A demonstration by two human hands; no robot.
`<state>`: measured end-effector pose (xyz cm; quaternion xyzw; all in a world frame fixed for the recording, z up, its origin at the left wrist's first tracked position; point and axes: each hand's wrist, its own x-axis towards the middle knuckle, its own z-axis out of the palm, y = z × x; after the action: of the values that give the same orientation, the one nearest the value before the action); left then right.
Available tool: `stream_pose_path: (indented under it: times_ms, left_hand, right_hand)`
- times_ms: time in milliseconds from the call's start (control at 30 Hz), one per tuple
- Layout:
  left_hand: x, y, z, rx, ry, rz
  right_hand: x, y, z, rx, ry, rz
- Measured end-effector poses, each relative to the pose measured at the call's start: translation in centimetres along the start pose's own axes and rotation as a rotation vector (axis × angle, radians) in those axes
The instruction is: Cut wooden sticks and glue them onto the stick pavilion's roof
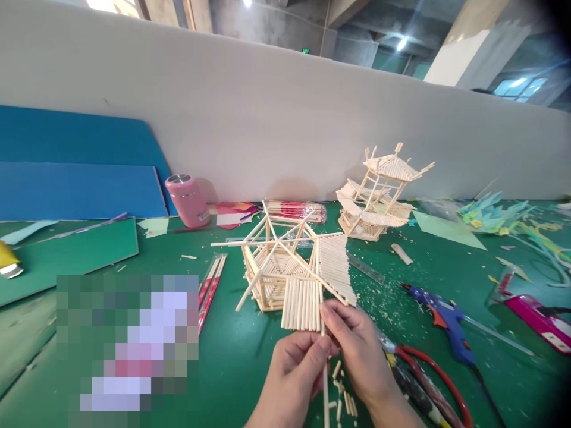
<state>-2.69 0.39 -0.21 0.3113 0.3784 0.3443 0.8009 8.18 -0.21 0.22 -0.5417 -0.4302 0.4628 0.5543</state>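
A thin wooden stick [325, 389] is pinched in my left hand [297, 371], its near end running down past the frame's bottom edge. My right hand [357, 345] closes its thumb and fingers on the same stick's upper part, right by the roof slats. In front of both hands stands a six-sided pavilion model [274, 267] built of wooden sticks. Two of its roof panels carry slats: the front panel [300, 304] and the right panel [335, 264]. Elsewhere on top, bare rafters spread from the centre.
A finished-looking stick pagoda [379, 196] stands behind right. To the right lie a blue glue gun [441, 318] and red-handled pliers [439, 380]. Cut stick pieces [343, 398] are scattered between my hands. A pink cup [187, 201] and packaged sticks [212, 291] are at left.
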Motion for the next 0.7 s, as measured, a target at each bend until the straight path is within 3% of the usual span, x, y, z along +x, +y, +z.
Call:
stream_pose_path:
  times_ms: [700]
  left_hand:
    - [-0.15, 0.24, 0.38, -0.091, 0.028, 0.028]
  right_hand:
    - [-0.09, -0.44, 0.1, 0.008, -0.022, -0.012]
